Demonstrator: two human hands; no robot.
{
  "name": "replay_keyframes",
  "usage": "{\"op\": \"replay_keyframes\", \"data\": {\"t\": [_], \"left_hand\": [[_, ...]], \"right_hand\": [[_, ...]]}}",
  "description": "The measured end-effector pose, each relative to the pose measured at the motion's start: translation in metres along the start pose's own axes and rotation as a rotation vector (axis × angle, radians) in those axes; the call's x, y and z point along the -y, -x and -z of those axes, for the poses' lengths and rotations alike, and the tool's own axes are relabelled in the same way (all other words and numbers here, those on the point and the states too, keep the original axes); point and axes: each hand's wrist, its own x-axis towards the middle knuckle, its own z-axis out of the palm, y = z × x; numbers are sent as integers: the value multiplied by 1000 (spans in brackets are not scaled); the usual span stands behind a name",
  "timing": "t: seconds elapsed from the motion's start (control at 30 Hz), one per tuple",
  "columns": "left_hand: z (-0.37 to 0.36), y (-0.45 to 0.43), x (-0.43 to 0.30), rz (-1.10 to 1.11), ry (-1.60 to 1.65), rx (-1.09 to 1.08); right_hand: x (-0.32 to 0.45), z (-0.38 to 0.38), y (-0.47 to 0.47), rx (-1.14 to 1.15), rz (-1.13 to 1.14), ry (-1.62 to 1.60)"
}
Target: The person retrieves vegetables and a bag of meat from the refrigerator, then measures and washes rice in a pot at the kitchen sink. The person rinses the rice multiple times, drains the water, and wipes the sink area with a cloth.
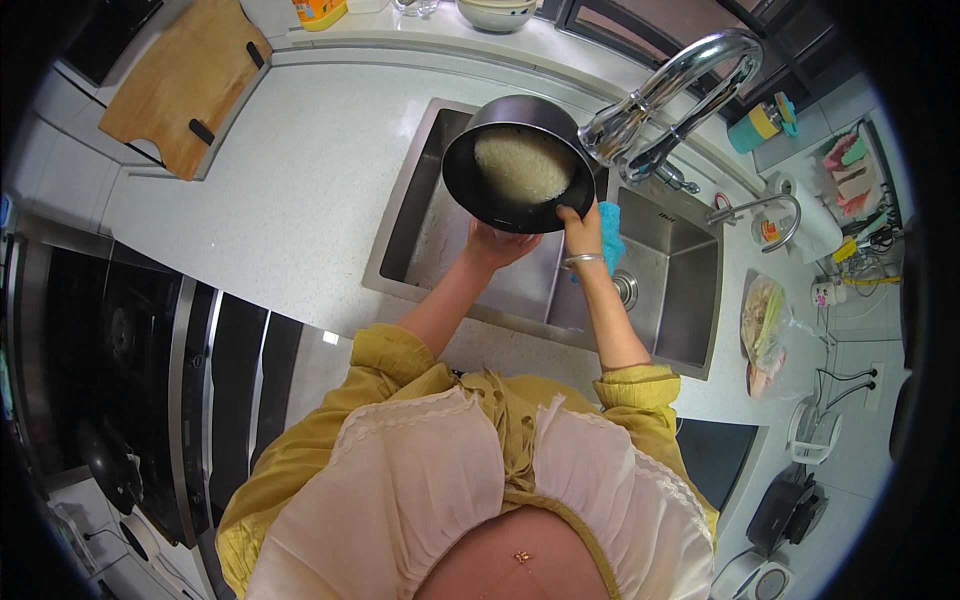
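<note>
Over the left basin of a stainless steel sink [427, 225], I hold a dark round pot [517, 217] tilted towards me. White rice grains [525, 165] lie against its inside, with some cloudy water near the lower wall. My left hand [499, 244] supports the pot from beneath, its fingers partly hidden by it. My right hand [581, 229] grips the right rim, thumb over the edge. A blue cloth [611, 236] hangs on the divider just beside my right wrist. Behind the pot, a chrome faucet [675, 97] arches in from the right, its spout close to the pot's rim.
A wooden cutting board [187, 82] stands at the back left. Bowls [497, 13] sit on the window ledge. Right of the sink are a small curved tap [757, 206], a paper towel roll [810, 221] and bagged vegetables [763, 322]. A black cooktop or oven front [112, 322] is at left.
</note>
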Motion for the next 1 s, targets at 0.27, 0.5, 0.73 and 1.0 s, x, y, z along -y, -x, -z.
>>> {"op": "replay_keyframes", "data": {"t": [0.27, 0.5, 0.73, 1.0], "left_hand": [[4, -5, 0, -416, -608, 220], [7, -14, 3, -601, -882, 309], [9, -15, 3, -630, -964, 326], [-2, -9, -2, -104, -78, 248]], "right_hand": [[3, -2, 0, -14, 21, 35], [7, -3, 1, -33, 49, 43], [2, -2, 0, -49, 96, 80], [8, -7, 0, -61, 141, 81]]}}
